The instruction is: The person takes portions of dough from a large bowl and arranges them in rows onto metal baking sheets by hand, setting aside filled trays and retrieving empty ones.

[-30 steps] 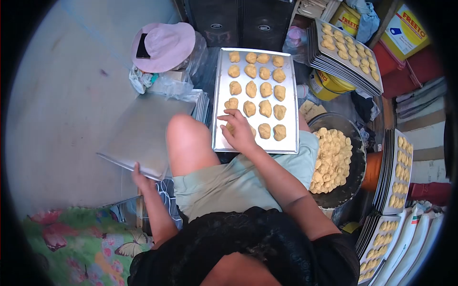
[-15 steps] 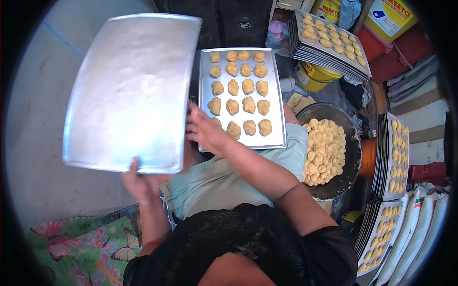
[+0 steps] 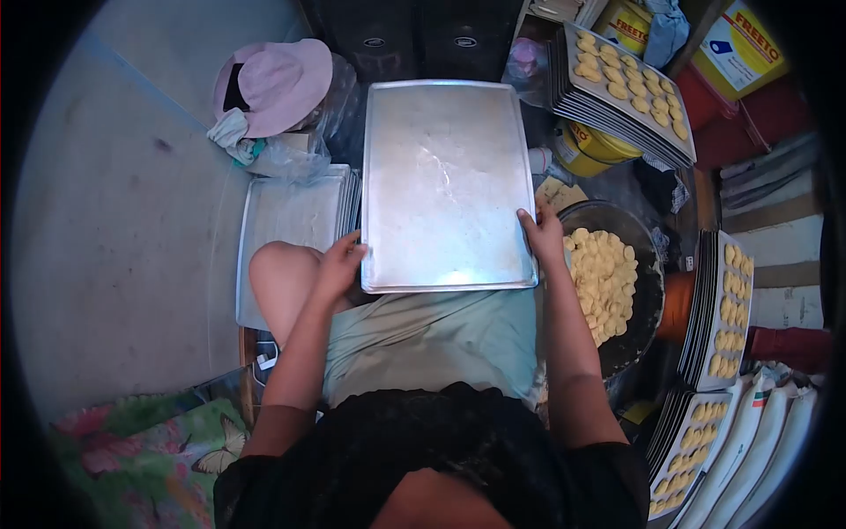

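Note:
A bare metal baking tray (image 3: pixel 448 176) lies in front of me over my lap, its long side pointing away from me. It covers the spot where the tray of dough pieces was, and those pieces are hidden. My left hand (image 3: pixel 339 264) grips the tray's left edge near the front corner. On the opposite edge, my right hand (image 3: pixel 542 236) holds it with the thumb on top. Just right of my right arm is a large dark basin (image 3: pixel 648 304) with a heap of pale dough pieces (image 3: pixel 604 282).
Left of my knee lies a stack of bare trays (image 3: pixel 295 207), with a pink hat (image 3: pixel 282 79) beyond. Stacked trays of dough pieces stand at the far right (image 3: pixel 630 84), right (image 3: pixel 727 309) and near right (image 3: pixel 696 450). Yellow buckets (image 3: pixel 595 150) are behind the basin.
The bare tray has moved right and down from the left onto the tray of dough pieces, covering them. My right hand has shifted to its right edge, my left hand to its left edge.

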